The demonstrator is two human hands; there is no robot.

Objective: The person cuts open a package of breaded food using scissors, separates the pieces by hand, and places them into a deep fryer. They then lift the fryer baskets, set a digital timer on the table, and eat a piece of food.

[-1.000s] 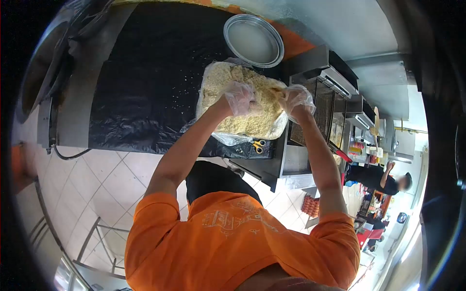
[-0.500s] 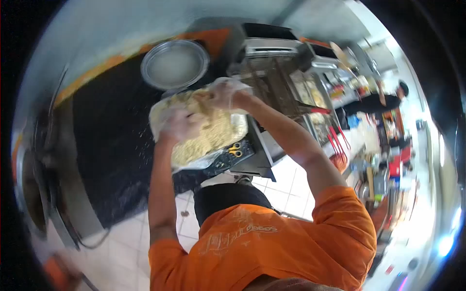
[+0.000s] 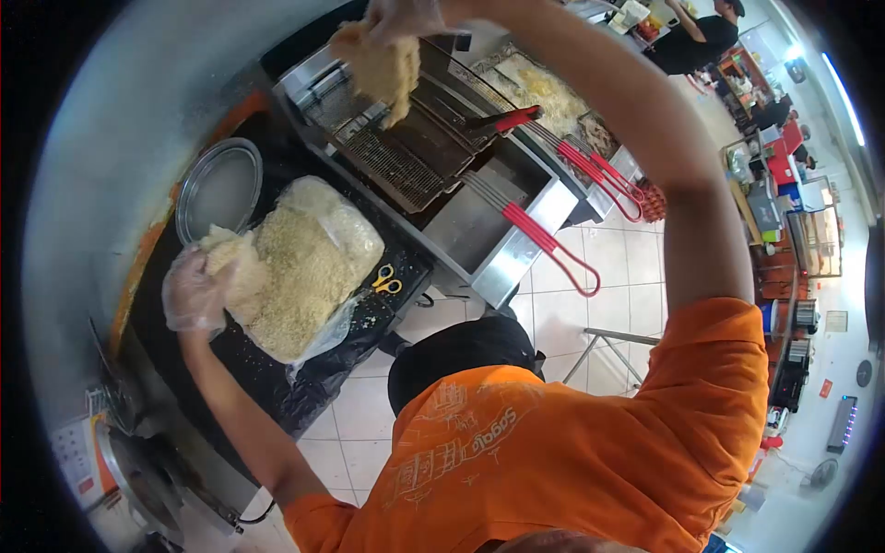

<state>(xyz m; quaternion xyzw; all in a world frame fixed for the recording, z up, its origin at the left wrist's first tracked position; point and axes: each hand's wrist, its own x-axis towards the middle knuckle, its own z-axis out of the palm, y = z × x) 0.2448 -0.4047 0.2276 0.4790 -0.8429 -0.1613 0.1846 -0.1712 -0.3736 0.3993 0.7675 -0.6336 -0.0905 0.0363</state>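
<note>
My right hand point(image 3: 406, 18), in a clear plastic glove, grips a breaded cutlet point(image 3: 383, 72) that hangs over the wire fryer baskets point(image 3: 392, 170). Part of that hand is cut off by the top edge. At the left, my gloved left hand point(image 3: 195, 288) is closed on another breaded cutlet point(image 3: 241, 276), held at the edge of a tray of breadcrumbs point(image 3: 309, 267). Plastic film point(image 3: 341, 323) lines the tray. Above it on the black work surface stands a round metal pan point(image 3: 221, 189) with pale contents.
Yellow scissors point(image 3: 387, 279) lie right of the breadcrumbs. Red-handled baskets jut out from the fryer, one handle point(image 3: 553, 244) reaching over the floor. Beyond is a second fryer point(image 3: 535, 92) with foaming oil. A person in black point(image 3: 691, 41) stands at the far right.
Both hands were over the breadcrumbs. My right hand has moved over the fryer with a breaded cutlet; my left has shifted to the tray's left edge. The view has turned toward the fryer.
</note>
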